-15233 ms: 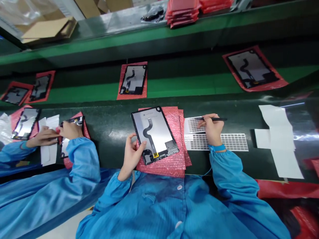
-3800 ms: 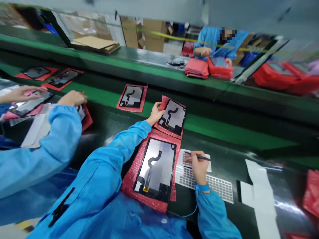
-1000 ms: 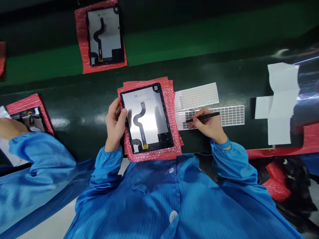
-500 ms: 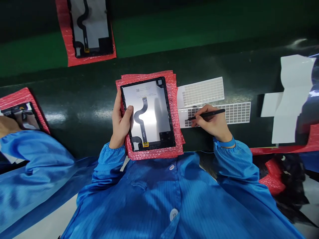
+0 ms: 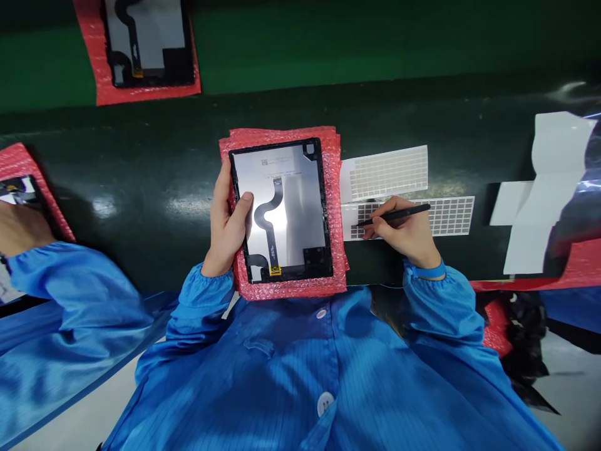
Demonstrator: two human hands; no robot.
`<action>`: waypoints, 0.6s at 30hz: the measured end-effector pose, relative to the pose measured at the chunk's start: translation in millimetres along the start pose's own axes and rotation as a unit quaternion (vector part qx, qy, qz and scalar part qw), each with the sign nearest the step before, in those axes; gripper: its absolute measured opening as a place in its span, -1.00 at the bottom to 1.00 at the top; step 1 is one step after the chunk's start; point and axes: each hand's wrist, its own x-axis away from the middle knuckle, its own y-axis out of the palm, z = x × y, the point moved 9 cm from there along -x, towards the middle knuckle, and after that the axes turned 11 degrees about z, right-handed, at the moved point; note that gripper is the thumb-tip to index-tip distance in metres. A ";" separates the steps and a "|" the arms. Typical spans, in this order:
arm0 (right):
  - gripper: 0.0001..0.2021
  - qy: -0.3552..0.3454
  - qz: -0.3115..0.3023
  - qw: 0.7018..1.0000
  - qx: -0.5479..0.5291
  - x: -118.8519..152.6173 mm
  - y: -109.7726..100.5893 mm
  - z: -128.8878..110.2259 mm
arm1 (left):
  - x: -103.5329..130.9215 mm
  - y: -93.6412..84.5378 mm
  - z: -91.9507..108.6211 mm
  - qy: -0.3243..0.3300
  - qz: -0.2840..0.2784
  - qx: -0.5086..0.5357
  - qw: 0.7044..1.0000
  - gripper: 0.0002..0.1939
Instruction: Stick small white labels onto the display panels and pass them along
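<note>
A tablet-like display panel (image 5: 300, 207), its back side up with a curved dark ribbon cable (image 5: 270, 219), rests on red bubble wrap (image 5: 334, 250). My left hand (image 5: 228, 219) grips the panel's left edge, thumb on top. Between the fingers of my right hand (image 5: 406, 232) is a black pen-like tool (image 5: 399, 213), its tip at the left part of a sheet of dark gridded stickers (image 5: 451, 215). Just above lies a second, paler sticker sheet (image 5: 389, 172).
Another panel (image 5: 154, 37) on red wrap (image 5: 150, 95) lies at the upper left. At the far left, a co-worker's hand (image 5: 23, 228) is over a further panel. White paper pieces (image 5: 535, 188) lie on the right of the dark green table (image 5: 446, 119).
The view has shifted slightly, so the upper-left panel appears further left and higher. My left hand still holds the panel, and my right hand stays over the sticker sheet with the tool.
</note>
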 end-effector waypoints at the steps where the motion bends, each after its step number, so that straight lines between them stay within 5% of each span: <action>1: -0.79 0.003 -0.002 1.000 -0.004 -0.5 -0.1 0.4 | -0.2 0.0 0.2 0.001 -0.001 0.011 1.000 -0.30; 6: -0.71 0.009 -0.008 0.999 -0.042 -4.8 -7.1 -4.8 | 0.7 -2.2 6.9 0.002 0.000 0.031 1.000 -0.33; 10: -0.69 -0.031 0.001 0.998 -0.058 -17.1 -9.2 -30.7 | -0.8 -4.4 8.1 0.003 0.002 -0.001 1.000 -0.30; 15: -0.70 -0.096 -0.033 0.990 -0.099 -43.8 24.6 -72.8 | -9.7 -8.5 13.0 0.025 0.002 -0.081 0.996 -0.30; 18: -0.70 -0.096 -0.061 0.989 -0.099 -55.5 49.7 -80.6 | -7.8 -13.5 47.9 0.094 0.030 -0.160 0.982 -0.32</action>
